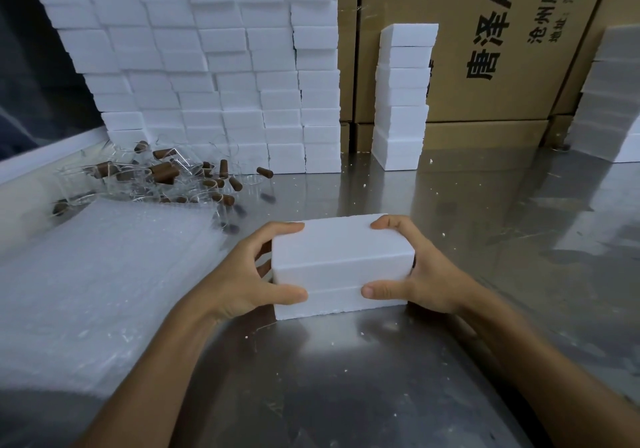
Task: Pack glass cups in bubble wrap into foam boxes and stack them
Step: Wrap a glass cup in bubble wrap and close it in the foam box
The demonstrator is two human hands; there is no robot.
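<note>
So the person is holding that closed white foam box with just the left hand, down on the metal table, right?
Not quite: both hands hold it. In the head view the left hand and right hand grip opposite ends of the closed foam box, which does sit on the metal table.

Head view — looks forward and down, close over the table (450,205).

The foam box (341,260) near the middle is matt white foam with a slightly grainy look, sitting on a shiny, scuffed metal table (485,205). Bubble wrap (104,274) on the left is cloudy clear plastic, the cups (138,177) behind it clear glass with brown handles, and the far cartons (502,66) plain matt cardboard.
</note>
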